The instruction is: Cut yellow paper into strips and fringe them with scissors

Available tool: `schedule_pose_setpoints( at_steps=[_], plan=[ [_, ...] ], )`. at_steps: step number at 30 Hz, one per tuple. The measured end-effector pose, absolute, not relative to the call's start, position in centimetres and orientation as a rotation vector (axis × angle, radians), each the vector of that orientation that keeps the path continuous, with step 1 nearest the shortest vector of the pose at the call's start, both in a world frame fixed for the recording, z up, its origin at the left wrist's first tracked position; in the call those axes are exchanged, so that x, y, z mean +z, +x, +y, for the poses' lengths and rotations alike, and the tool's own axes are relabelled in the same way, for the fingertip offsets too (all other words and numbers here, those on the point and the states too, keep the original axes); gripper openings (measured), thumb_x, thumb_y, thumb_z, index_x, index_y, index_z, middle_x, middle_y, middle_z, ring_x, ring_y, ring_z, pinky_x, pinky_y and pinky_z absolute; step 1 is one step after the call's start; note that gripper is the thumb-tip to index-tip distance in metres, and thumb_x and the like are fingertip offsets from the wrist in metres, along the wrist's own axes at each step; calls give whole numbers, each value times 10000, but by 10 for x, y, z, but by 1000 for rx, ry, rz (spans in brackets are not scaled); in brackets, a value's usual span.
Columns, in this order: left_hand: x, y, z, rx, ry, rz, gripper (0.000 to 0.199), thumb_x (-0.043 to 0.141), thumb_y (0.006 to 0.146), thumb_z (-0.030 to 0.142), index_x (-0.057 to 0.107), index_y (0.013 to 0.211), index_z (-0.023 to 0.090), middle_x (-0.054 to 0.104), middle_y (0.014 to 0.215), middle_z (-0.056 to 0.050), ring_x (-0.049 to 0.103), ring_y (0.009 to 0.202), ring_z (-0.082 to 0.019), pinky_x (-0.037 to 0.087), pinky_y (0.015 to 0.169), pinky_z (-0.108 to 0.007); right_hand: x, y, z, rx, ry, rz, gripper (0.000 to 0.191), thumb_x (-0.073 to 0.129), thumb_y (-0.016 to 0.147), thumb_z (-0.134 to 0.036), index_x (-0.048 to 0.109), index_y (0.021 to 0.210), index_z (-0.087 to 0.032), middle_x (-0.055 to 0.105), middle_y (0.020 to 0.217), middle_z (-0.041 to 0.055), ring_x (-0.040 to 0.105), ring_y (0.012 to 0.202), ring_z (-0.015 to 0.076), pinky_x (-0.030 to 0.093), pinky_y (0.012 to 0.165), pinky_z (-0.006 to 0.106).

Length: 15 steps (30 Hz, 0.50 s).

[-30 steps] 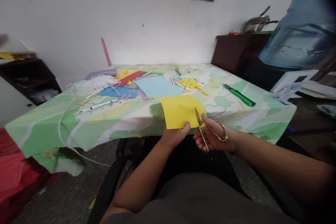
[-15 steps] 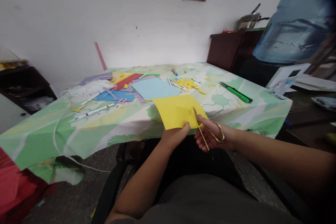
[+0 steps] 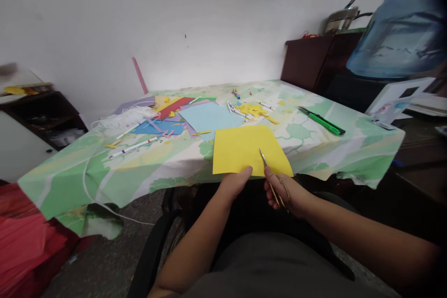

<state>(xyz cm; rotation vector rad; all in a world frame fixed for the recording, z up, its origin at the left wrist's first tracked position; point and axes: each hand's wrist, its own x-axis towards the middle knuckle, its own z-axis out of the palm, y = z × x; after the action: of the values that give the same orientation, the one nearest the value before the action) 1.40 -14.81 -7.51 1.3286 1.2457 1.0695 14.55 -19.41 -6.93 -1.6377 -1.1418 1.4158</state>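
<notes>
L hand [image 3: 234, 185] pinching yellow sheet [image 3: 237, 149], 6 o'clock; R hand [image 3: 296, 195] gripping scissors [image 3: 263, 158], 5 o'clock; cut prob. part-way, sheet undivided.

Open tablecloth [image 3: 188, 158] left of the green cutter [image 3: 325, 124], markers [image 3: 134, 147] beyond.

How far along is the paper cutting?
Looks done: small yellow paper pieces piled on the green-and-white patterned tablecloth.
In hand: large yellow paper sheet in the left hand, gold-handled metal scissors in the right hand, blades at its near edge.
Left: probably most of this cut; the sheet looks whole beyond the blade tip. Total pieces needed: can't tell.
</notes>
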Motion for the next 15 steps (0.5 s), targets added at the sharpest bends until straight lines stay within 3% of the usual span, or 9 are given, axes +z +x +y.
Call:
schedule_pose_setpoints(
  at_steps=[7,15],
  plan=[
    [-82,20,-149,1062,1176,1275,233,577,622,256,588,826,146,635,709,-49,577,792,-187,445,692,-288,-73,144,-194,1396,-1675,-1136,451,380,713,-590,413,554,-169,447,398,-31,420,311,63,324,297,180],
    [-94,27,-154,1055,1103,1295,258,539,661,280,570,869,129,618,659,-35,572,624,-148,447,573,-259,-76,141,-194,1356,-1708,-1187,438,462,675,-572,419,519,-165,413,374,-40,387,296,54,289,286,177]
  ],
)
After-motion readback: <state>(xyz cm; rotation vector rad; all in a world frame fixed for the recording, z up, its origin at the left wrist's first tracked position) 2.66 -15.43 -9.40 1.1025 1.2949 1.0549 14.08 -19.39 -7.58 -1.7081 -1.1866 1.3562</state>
